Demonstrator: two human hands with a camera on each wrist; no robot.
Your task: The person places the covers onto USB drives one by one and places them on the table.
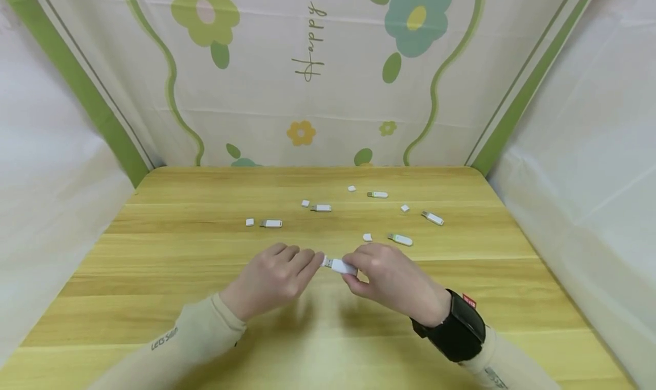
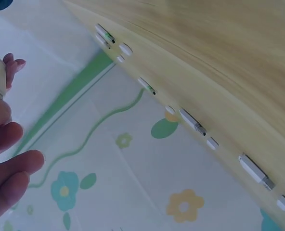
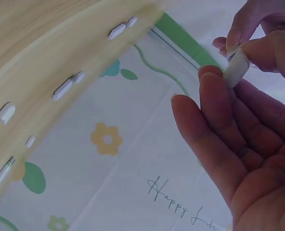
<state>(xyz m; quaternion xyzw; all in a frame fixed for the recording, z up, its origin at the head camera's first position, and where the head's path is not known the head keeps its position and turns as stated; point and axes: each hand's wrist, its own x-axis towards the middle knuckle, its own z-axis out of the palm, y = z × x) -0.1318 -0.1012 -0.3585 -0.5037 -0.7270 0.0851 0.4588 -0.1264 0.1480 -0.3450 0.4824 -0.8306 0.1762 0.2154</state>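
Observation:
Above the front half of the wooden table (image 1: 328, 344), both hands meet at one white USB stick (image 1: 343, 266). The right hand (image 1: 392, 279) pinches the stick's body between thumb and fingers, and its metal connector points left. At the connector's tip the left hand (image 1: 277, 276) pinches a small white cap (image 1: 324, 261), mostly hidden by the fingertips. Bare metal shows between cap and body. In the right wrist view the white stick (image 3: 237, 70) lies between thumb and index finger, the other fingers spread below.
Beyond the hands lie several uncapped USB sticks, among them one at left (image 1: 271, 224), one at right (image 1: 433, 218) and a green-trimmed one (image 1: 400, 239). A loose white cap (image 1: 249, 222) sits left of the left stick. Behind the table hangs a flowered cloth (image 1: 348, 105).

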